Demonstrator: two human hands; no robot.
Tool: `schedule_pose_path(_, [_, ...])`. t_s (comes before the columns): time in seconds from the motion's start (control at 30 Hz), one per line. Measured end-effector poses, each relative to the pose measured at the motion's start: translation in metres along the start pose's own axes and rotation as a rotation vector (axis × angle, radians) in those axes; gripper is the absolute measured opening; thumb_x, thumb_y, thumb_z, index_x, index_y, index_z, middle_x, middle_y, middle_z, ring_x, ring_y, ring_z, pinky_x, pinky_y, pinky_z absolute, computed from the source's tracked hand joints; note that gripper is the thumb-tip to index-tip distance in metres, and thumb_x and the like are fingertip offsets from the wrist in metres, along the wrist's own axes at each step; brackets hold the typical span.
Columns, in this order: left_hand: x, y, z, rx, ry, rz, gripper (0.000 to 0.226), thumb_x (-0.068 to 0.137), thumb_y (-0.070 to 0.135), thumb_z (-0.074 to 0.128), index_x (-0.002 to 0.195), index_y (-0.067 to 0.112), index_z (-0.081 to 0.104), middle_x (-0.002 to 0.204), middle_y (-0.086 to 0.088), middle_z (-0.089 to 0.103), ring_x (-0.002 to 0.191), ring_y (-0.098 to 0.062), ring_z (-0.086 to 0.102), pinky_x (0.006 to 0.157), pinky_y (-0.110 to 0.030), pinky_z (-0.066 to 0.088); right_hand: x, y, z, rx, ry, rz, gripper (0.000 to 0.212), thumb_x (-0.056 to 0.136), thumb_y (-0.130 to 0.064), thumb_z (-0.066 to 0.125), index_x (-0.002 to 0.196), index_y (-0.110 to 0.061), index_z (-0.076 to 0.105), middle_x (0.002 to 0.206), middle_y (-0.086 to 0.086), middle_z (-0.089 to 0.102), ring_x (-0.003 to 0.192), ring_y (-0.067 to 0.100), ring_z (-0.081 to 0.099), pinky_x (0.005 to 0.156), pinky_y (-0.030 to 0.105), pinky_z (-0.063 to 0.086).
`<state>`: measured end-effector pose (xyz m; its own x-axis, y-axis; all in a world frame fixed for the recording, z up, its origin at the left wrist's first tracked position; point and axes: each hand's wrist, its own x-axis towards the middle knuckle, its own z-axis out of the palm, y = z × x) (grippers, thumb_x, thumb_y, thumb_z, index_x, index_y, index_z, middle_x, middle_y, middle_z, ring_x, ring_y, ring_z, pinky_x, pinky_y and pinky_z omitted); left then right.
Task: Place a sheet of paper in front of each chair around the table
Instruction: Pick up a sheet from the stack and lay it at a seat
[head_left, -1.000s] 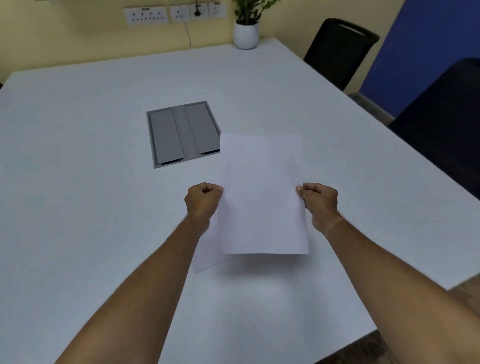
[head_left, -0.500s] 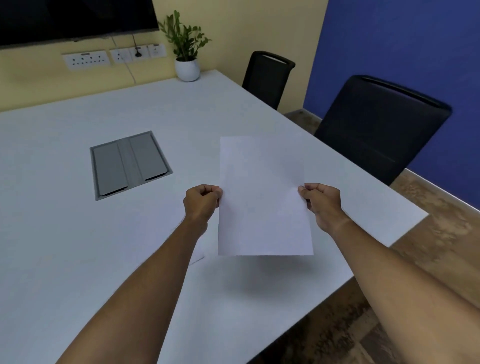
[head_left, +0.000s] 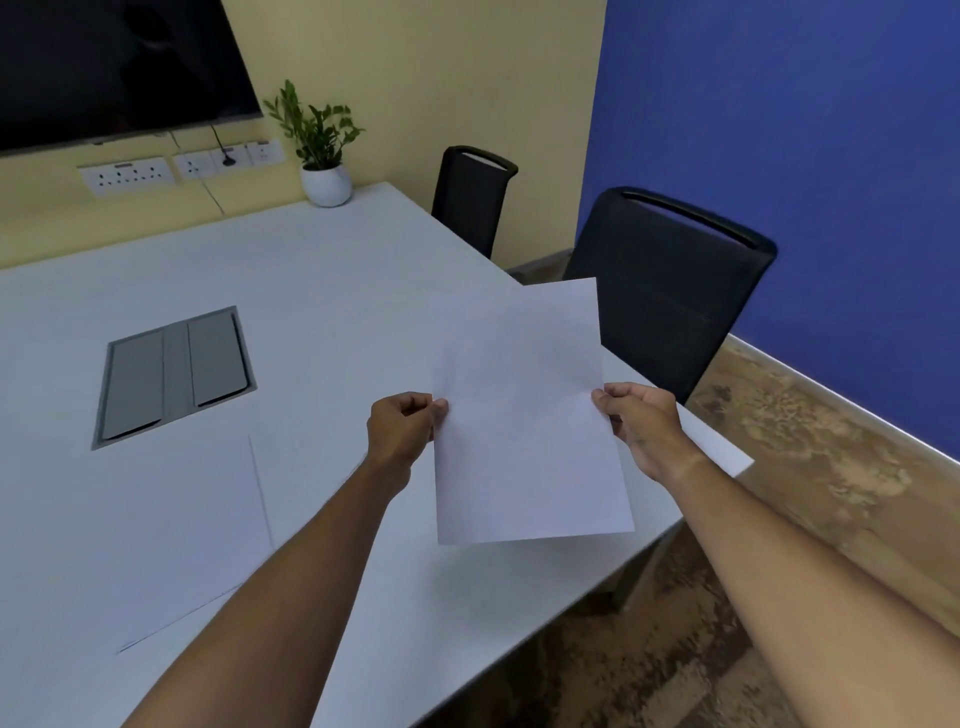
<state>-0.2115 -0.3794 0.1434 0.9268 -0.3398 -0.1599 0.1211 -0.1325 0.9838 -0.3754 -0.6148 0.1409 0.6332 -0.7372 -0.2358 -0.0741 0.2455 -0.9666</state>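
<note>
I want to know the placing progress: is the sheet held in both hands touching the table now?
Apart. The head view shows the sheet lifted, pinched by left hand and right hand, its far corner overlapping the chair beyond the table edge.

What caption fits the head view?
Both hands, left hand and right hand, hold a paper sheet above the table.

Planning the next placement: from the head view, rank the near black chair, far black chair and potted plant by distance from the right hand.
From the right hand:
1. Near black chair, just beyond it at the table's right edge.
2. Far black chair, farther along that edge.
3. Potted plant, at the table's far end by the wall.
</note>
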Motion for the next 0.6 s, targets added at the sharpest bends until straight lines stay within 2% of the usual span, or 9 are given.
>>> schedule_pose_path(0.2, [0.034, 0.002, 0.041, -0.030, 0.074, -0.036, 0.009, 0.083, 0.010, 0.073, 0.078, 0.003, 0.071, 0.087, -0.014, 0.073, 0.079, -0.025, 0.067, 0.086, -0.046, 0.058, 0.043, -0.003, -0.022, 0.074, -0.088, 0.060, 0.014, 0.086, -0.013, 0.075, 0.099, -0.011, 0.071, 0.094, 0.006, 0.078, 0.084, 0.019, 0.076, 0.067, 0.025, 0.059])
schedule_pose_path(0.3, [0.060, 0.001, 0.055, -0.065, 0.141, -0.056, 0.009, 0.083, 0.010, 0.073, 0.076, 0.005, 0.070, 0.083, -0.008, 0.071, 0.077, -0.023, 0.065, 0.086, -0.044, 0.058, 0.068, 0.002, -0.026, 0.063, -0.120, 0.109, 0.016, 0.086, -0.017, 0.075, 0.101, -0.011, 0.072, 0.094, 0.005, 0.078, 0.083, 0.018, 0.076, 0.065, 0.024, 0.058])
schedule_pose_path(0.43, [0.102, -0.003, 0.069, -0.156, 0.269, -0.103, 0.006, 0.083, 0.011, 0.073, 0.078, 0.008, 0.071, 0.090, -0.007, 0.073, 0.083, -0.023, 0.068, 0.086, -0.039, 0.058, 0.105, 0.014, -0.021, 0.106, -0.122, 0.182, 0.017, 0.084, -0.016, 0.076, 0.098, -0.008, 0.072, 0.093, 0.005, 0.078, 0.084, 0.017, 0.073, 0.066, 0.024, 0.058])
schedule_pose_path(0.6, [0.144, -0.011, 0.079, -0.233, 0.484, -0.166, 0.015, 0.083, 0.013, 0.073, 0.069, 0.014, 0.067, 0.074, 0.000, 0.067, 0.068, -0.018, 0.061, 0.073, -0.029, 0.056, 0.141, 0.028, 0.013, 0.264, -0.131, 0.307, 0.015, 0.081, -0.010, 0.079, 0.090, -0.006, 0.067, 0.077, 0.005, 0.070, 0.071, 0.014, 0.069, 0.068, 0.025, 0.058])
